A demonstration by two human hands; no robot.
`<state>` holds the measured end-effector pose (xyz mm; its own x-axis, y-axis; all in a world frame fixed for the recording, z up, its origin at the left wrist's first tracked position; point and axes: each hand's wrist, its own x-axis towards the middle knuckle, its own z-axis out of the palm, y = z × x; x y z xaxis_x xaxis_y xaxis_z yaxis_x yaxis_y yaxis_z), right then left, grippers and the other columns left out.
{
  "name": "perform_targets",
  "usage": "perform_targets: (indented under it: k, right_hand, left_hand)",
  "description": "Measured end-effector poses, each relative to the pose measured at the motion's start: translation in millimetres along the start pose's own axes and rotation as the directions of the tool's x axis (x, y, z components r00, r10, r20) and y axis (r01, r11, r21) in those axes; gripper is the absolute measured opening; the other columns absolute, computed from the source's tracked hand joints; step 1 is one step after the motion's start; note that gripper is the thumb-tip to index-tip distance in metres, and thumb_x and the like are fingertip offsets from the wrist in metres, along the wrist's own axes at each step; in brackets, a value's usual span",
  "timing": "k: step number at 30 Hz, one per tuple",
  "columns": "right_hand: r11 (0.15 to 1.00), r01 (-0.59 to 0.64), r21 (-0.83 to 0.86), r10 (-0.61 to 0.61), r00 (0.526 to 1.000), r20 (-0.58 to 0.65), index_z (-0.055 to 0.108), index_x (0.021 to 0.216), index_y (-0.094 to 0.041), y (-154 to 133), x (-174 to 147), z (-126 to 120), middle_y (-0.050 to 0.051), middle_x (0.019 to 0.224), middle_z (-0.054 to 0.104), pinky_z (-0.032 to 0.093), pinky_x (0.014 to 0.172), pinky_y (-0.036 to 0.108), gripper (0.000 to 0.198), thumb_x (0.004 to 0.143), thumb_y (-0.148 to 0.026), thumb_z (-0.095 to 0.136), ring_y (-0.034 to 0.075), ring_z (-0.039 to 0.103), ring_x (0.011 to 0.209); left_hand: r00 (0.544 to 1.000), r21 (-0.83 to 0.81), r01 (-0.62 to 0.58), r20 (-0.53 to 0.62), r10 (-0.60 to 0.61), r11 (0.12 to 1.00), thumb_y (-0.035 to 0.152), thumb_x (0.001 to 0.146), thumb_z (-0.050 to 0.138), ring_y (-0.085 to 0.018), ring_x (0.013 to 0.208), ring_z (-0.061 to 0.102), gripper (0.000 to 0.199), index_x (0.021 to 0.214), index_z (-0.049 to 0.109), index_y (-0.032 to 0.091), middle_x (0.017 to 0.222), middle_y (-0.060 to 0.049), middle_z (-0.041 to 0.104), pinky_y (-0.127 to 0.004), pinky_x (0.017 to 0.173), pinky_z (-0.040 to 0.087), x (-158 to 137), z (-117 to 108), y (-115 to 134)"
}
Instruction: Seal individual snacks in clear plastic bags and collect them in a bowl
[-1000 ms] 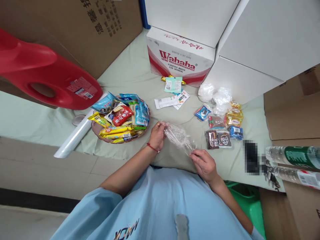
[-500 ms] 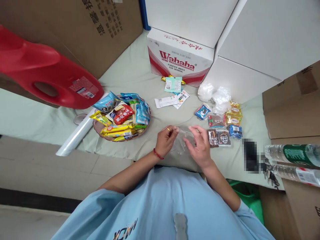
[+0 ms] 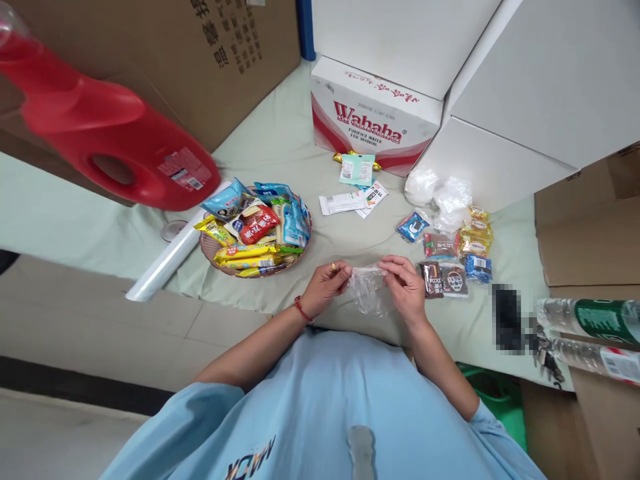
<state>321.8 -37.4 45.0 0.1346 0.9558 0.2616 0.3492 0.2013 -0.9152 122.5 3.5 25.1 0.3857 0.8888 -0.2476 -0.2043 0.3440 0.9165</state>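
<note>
A clear plastic bag [image 3: 369,293] hangs between my two hands, above the front edge of the cloth-covered table. My left hand [image 3: 325,288] pinches its upper left corner. At the upper right corner, my right hand [image 3: 404,287] has thumb and fingers closed on the rim. Left of my hands stands a woven basket [image 3: 210,261] heaped with wrapped snacks. Just right of my right hand lie brown cocoa packets [image 3: 432,280], with a brown-red packet [image 3: 441,245], blue packets [image 3: 413,227] and yellow packets [image 3: 475,237] around them.
Crumpled clear bags [image 3: 445,197] lie before white boxes. White and green sachets [image 3: 356,169] rest near the Wahaha carton [image 3: 370,120]. A red jug [image 3: 125,140] and a plastic roll [image 3: 163,263] flank the basket's left. Bottles [image 3: 595,319] and keys [image 3: 549,363] sit right.
My right hand has closed its fingers on the bag's rim, and the bag is now stretched between both hands. The whole view has shifted slightly.
</note>
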Motion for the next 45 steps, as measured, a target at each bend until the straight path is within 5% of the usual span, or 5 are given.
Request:
perform_targets:
  k: [13, 29, 34, 41, 45]
  right_hand:
    - [0.997, 0.044, -0.056, -0.05, 0.993, -0.109, 0.081, 0.101, -0.032, 3.1, -29.4, -23.3, 0.003, 0.097, 0.065, 0.055, 0.076, 0.033, 0.016, 0.092, -0.023, 0.071, 0.017, 0.064, 0.089]
    - [0.996, -0.079, 0.034, 0.083, 0.988, -0.128, 0.079, 0.091, -0.028, 36.5, -54.0, -99.7, 0.007, 0.103, 0.067, 0.053, 0.07, 0.034, 0.005, 0.087, -0.03, 0.076, 0.021, 0.065, 0.092]
    - [0.951, -0.223, -0.214, 0.201, 0.972, -0.12, 0.075, 0.112, -0.024, 33.2, -60.8, -103.7, 0.009, 0.111, 0.066, 0.056, 0.072, 0.034, 0.024, 0.091, -0.034, 0.07, 0.021, 0.065, 0.092]
    - [0.763, 0.167, -0.625, -0.277, 0.957, -0.083, 0.059, 0.139, -0.031, -25.8, -34.9, -74.6, 0.012, 0.13, 0.061, 0.042, 0.108, 0.058, 0.049, 0.092, -0.021, 0.064, 0.033, 0.055, 0.123]
    - [0.743, 0.304, -0.597, -0.275, 0.951, 0.142, 0.057, 0.143, -0.031, -28.0, 8.2, -49.7, 0.011, 0.13, 0.062, 0.039, 0.111, 0.056, 0.05, 0.094, -0.026, 0.065, 0.034, 0.05, 0.128]
  left_hand:
    - [0.999, 0.137, -0.035, 0.037, 0.031, 0.99, 0.076, 0.081, 0.063, -0.01, 0.054, 0.035, 0.058, 0.067, 0.052, 0.021, 0.057, 0.005, 0.044, -0.025, 0.053, 0.029, 4.3, 6.9, -3.2]
    - [0.892, -0.09, -0.087, -0.451, 0.038, 0.992, 0.073, 0.075, 0.072, -0.007, 0.046, 0.036, 0.058, 0.068, 0.043, 0.023, 0.056, 0.008, 0.043, -0.021, 0.043, 0.025, 30.6, -15.0, -11.5]
    - [0.887, -0.106, -0.069, -0.463, 0.012, 0.992, 0.071, 0.073, 0.074, -0.006, 0.045, 0.038, 0.057, 0.071, 0.043, 0.023, 0.057, 0.008, 0.047, -0.021, 0.042, 0.022, 35.5, -10.6, -13.3]
    - [0.916, 0.061, -0.113, -0.382, 0.127, 0.992, 0.066, 0.085, 0.067, -0.009, 0.049, 0.039, 0.05, 0.069, 0.048, 0.022, 0.055, 0.006, 0.048, -0.024, 0.05, 0.029, 34.5, -2.8, -8.3]
    - [0.939, 0.224, -0.15, -0.271, 0.209, 0.963, 0.062, 0.09, 0.064, -0.011, 0.055, 0.041, 0.049, 0.066, 0.052, 0.021, 0.057, 0.004, 0.049, -0.024, 0.056, 0.033, 31.0, -2.5, -1.8]
